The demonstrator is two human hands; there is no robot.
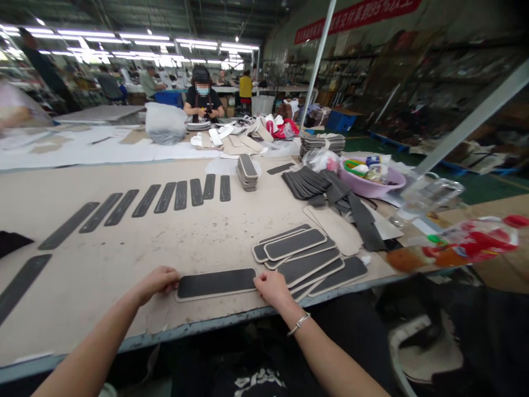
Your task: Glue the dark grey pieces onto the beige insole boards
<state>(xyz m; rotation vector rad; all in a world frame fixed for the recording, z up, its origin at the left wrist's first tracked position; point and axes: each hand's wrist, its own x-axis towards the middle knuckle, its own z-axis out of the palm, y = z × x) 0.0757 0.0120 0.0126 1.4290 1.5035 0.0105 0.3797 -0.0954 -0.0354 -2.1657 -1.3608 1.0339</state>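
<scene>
A long dark panel with a beige rim [217, 283] lies on the table near its front edge. My left hand [159, 284] pinches its left end, fingers closed. At the right end, my right hand [270, 286] has thumb and fingers closed on the rim; a bracelet is on that wrist. Just beyond my right hand is a loose pile of similar rimmed panels [295, 244]. Dark strips [142, 200] without a beige rim are laid in a slanting row across the table. A neat stack of small rimmed panels [247, 172] stands farther back.
Dark pieces [306, 183] are heaped at the right, beside a pink basin [372, 187] with small items. A red-labelled bottle [481, 240] lies at the right edge. Across the table, a masked person [202, 99] works by a plastic bag [165, 124].
</scene>
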